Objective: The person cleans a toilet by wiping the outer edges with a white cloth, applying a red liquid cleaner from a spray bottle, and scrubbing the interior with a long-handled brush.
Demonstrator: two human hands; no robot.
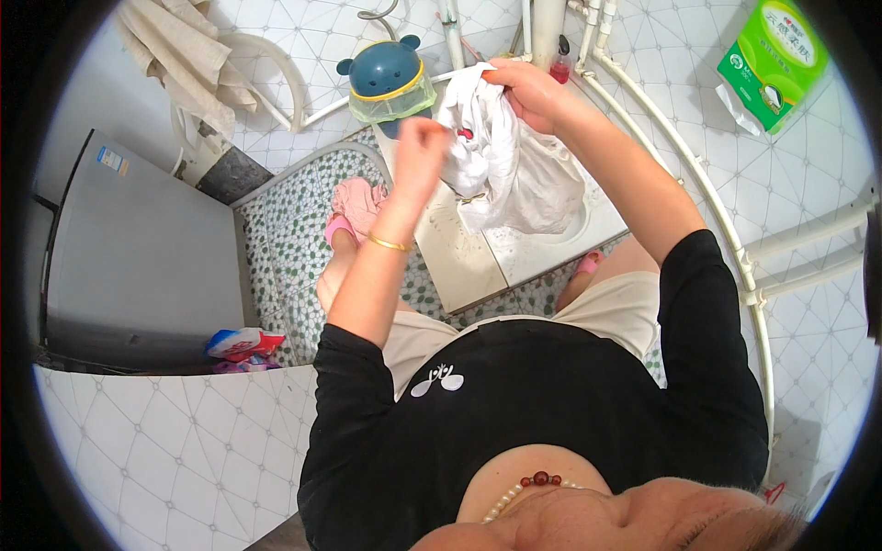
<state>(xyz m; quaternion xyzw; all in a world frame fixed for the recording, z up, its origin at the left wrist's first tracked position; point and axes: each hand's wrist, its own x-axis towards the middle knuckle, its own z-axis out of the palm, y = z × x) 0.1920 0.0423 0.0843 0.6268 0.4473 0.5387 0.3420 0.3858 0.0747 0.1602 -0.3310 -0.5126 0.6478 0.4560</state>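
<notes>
A white garment (542, 184) with a small red detail hangs bunched over a pale ceramic floor basin (597, 230). At its top edge, my right hand (528, 92) is closed on the cloth and holds it up. My left hand (423, 151), with a gold bangle at the wrist, is beside the garment's left side. Its fingers are curled in and slightly blurred; what they hold, if anything, is hidden. The lower part of the garment spreads toward the basin, covering part of it.
Beyond my left hand stands a blue bin (386, 73) with a green liner. Pink cloth (360, 204) lies near my left foot. A grey appliance (147, 257) fills the left side. White pipes (675, 138) run along the right wall, below a green tissue pack (772, 64).
</notes>
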